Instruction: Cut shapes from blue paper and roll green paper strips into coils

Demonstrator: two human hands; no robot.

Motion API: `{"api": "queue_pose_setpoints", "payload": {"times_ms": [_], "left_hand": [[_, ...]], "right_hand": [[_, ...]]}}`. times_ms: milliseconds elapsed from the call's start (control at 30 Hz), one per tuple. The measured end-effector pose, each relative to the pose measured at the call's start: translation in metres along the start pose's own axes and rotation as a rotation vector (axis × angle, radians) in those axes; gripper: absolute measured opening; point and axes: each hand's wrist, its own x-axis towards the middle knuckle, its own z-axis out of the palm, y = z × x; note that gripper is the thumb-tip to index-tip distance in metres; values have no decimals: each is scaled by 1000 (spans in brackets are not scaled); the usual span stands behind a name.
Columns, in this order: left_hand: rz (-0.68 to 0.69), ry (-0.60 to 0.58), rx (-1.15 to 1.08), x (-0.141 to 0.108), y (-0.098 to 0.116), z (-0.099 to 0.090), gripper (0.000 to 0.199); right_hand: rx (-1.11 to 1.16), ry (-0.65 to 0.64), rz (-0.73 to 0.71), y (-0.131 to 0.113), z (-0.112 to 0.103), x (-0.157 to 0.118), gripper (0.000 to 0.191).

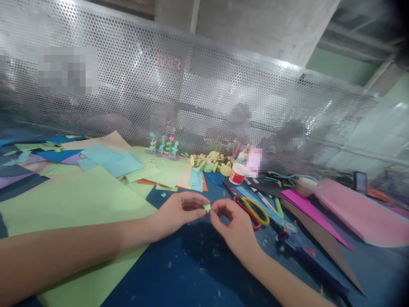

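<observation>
A tiny pale green folded paper star (207, 208) sits between my two hands, above the blue table. My left hand (179, 209) pinches it between thumb and fingertips from the left side. From the right, my right hand (232, 219) has its thumb and forefinger closed at the star's other edge. The fingers partly cover the star. A large sheet of light green paper (73, 200) lies beneath my left forearm. Just beyond my right hand are scissors with yellow and red handles (258, 211).
A blue glue gun (309, 260) lies at the right, near a ruler (271, 209) and magenta paper (315, 215). A paper cup (237, 174) stands behind the hands. Small paper plant models (164, 147) stand before the perforated metal screen (128, 85). Coloured paper sheets (110, 160) overlap at left.
</observation>
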Motion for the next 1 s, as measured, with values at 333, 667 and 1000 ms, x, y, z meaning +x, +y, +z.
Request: {"api": "queue_pose_setpoints", "payload": {"times_ms": [333, 667, 1000], "left_hand": [[67, -3, -17, 2, 1, -2, 14], [34, -20, -26, 2, 0, -2, 19], [46, 33, -8, 2, 3, -1, 20]], "right_hand": [[-15, -42, -49, 3, 0, 1, 6], [19, -17, -1, 7, -1, 3, 11], [-19, -35, -46, 2, -1, 3, 7]]}}
